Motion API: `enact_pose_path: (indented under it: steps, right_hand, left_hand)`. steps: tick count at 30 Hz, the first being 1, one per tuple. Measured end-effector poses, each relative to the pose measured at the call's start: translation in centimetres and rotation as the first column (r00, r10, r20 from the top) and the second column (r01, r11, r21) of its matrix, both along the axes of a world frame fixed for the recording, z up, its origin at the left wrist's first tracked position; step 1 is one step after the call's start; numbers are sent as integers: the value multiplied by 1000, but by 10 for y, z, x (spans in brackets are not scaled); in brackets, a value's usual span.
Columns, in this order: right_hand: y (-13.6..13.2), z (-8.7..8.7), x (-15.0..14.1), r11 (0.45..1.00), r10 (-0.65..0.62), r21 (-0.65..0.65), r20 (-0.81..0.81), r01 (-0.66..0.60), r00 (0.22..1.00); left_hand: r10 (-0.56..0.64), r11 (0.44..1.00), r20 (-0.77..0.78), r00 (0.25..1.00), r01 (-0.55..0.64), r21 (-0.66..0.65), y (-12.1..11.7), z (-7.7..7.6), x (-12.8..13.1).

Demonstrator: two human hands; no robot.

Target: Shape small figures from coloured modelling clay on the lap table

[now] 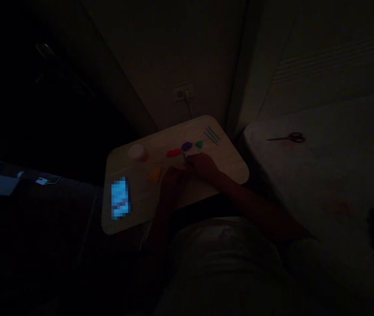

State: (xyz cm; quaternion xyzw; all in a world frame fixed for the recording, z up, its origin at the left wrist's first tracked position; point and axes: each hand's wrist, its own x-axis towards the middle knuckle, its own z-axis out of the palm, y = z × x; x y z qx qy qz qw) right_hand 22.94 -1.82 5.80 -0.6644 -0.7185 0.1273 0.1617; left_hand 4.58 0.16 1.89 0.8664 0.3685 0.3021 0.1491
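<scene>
The scene is very dark. Both hands rest on a small light wooden lap table [229, 169]. My left hand [172, 182] lies near an orange lump of clay [154, 174], fingers curled toward the right hand. My right hand [203, 166] is closed in a pinch around a thin blue tool [184, 155] whose tip shows just above the fingers. Beyond the hands lie a red clay piece [174, 152], a purple piece [187, 145] and a small green piece [199, 143].
Several thin teal sticks [211, 134] lie at the table's far corner. A small pale tub [137, 152] stands at its left, a lit phone screen [120, 198] at its near left. Scissors [290, 138] lie on the bed to the right. A wall socket [183, 92] is behind.
</scene>
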Motion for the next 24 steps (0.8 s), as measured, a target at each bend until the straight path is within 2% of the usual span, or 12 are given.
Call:
enact_pose_path:
  steps: [13,19,24]
  right_hand:
    - [-3,3,-2,997,72,-2,-24,-72,997]
    - [-2,0,3,1000,0,15,-25,1,1000]
    - [-7,1,-4,998,57,8,-7,-57,998]
  left_hand:
    - [7,1000,-25,1000,-7,6,2,-2,1]
    - [15,1000,8,1000,-15,15,-1,0,3]
    - [1,1000,-25,1000,-1,14,0,0,2]
